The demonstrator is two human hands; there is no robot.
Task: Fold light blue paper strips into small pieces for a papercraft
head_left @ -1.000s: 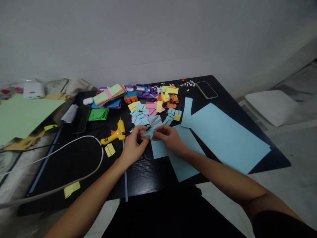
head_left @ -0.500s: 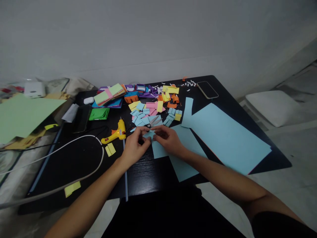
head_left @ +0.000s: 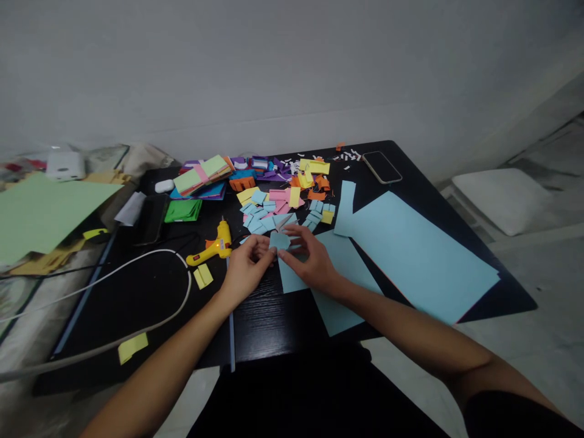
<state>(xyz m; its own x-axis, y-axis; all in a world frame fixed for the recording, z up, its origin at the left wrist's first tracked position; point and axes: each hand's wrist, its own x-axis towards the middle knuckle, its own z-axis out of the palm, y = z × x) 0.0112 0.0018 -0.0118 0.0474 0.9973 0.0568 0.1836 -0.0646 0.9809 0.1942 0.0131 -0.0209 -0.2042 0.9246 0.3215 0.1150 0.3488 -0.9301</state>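
The left hand [head_left: 246,267] is pinching a small blue paper [head_left: 280,241] by its left edge over the black table [head_left: 260,328], near the scissors [head_left: 286,220], while the right hand [head_left: 316,261] is curving its spread thumb and fingers about the right edge, whether gripping or merely touching I cannot tell.

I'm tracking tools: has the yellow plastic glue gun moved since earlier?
No: the glue gun lies in the same spot on the black wood-grained table.
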